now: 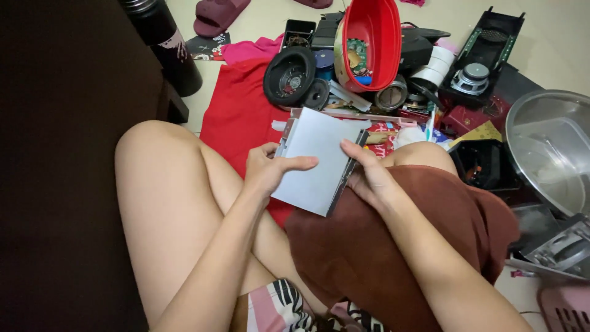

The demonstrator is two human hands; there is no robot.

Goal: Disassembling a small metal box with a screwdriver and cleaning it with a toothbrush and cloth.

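Note:
A flat grey metal drive case (318,157), rectangular and thin, is held over my lap. My left hand (268,170) grips its left edge, thumb lying across the top face. My right hand (367,174) holds the right edge, fingers along the dark side rim. The case tilts slightly, its far end pointing away from me. A brown cloth (393,246) covers my right knee beneath the case.
A red cloth (236,114) lies on the floor ahead with loose parts: black speaker cones (290,76), a red plastic bowl (369,43) holding a circuit board, a speaker driver (471,79). A metal bowl (550,147) sits right. A black bottle (166,40) stands left.

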